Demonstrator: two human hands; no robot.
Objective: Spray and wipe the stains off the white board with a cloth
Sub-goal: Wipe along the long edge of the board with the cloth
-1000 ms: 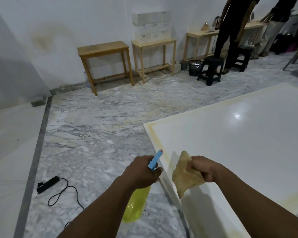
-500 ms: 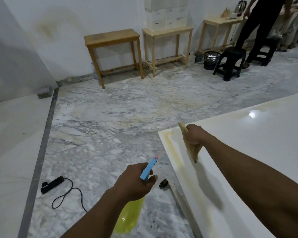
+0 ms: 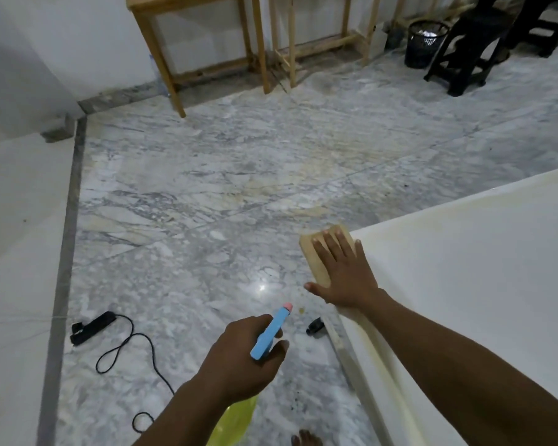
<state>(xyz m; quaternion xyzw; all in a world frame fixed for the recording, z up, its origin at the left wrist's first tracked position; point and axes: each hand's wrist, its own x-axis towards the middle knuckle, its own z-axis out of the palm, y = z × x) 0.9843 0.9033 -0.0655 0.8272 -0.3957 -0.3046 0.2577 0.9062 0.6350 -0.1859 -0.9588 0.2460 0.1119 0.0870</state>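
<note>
Bunched a moment ago, the cloth (image 3: pixel 314 252) now lies spread flat. The left hand (image 3: pixel 239 358) curls its fingers round the blue-headed yellow spray bottle (image 3: pixel 269 333) above the floor (image 3: pixel 207 188); the right hand (image 3: pixel 343 275) presses straight fingers on the cloth, at the yellow-stained corner of the white board (image 3: pixel 464 268).

Right hand (image 3: pixel 342 272) lies flat, fingers straight, palm pressing on the cloth (image 3: pixel 316 255), arm stretched forward. Left hand (image 3: pixel 242 358) curls round the spray bottle (image 3: pixel 271 329), forearm low.
</note>
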